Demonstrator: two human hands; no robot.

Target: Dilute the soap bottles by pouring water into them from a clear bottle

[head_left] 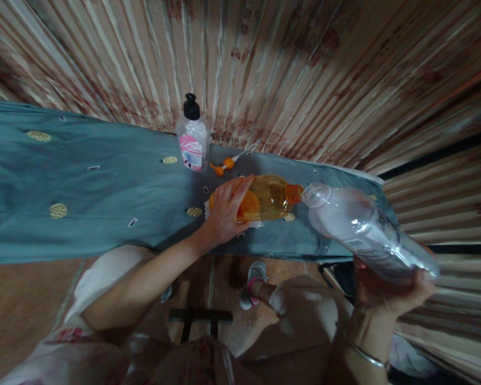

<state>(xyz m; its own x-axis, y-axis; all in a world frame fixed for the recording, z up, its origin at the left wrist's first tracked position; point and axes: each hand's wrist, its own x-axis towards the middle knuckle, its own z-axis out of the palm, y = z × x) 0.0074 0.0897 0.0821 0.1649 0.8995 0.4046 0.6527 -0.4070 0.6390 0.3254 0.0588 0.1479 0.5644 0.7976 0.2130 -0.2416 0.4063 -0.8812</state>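
My left hand [227,211] is wrapped around an orange see-through bottle [269,198], which has no cap and whose neck points right. In my right hand [388,291] is a large clear plastic bottle [369,227], tilted so that its open mouth meets the orange bottle's mouth; whether the rims touch I cannot tell. A whitish cloth or paper [256,224] shows under the orange bottle. Just behind lies an orange pump top [224,164] with its thin tube. To its left a clear bottle with a black cap [193,139] and a pink label stands upright.
A narrow table with a teal patterned cloth [104,187] runs from left to right before me. Pleated curtains [240,69] hang close behind it and on the right. Below are my legs, a shoe [255,283] and a dark metal bar [200,315].
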